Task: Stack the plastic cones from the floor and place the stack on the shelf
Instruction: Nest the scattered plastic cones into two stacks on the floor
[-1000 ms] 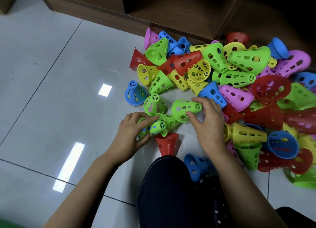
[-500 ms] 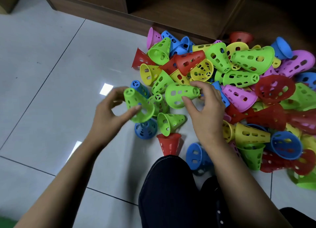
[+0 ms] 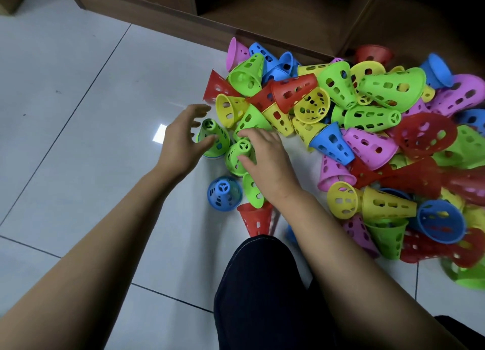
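A big heap of perforated plastic cones (image 3: 367,129) in green, yellow, red, blue and pink lies on the tiled floor. At its left edge a green cone (image 3: 214,137) stands narrow end up over a blue one whose rim shows beneath it. My left hand (image 3: 181,139) is beside it with spread fingers, the thumb touching its side. My right hand (image 3: 267,160) grips a second upright green cone (image 3: 238,152) from above, between thumb and fingers. The wooden shelf (image 3: 275,13) stands just behind the heap.
A blue cone (image 3: 224,193), a lying green cone (image 3: 253,189) and a red cone (image 3: 257,218) sit on the floor near my knee (image 3: 257,292) in dark trousers. Bare white tiles (image 3: 91,113) stretch to the left.
My left hand set its green cone down over the blue cone and opened. My right hand moved left and down with its green cone to the upright green one.
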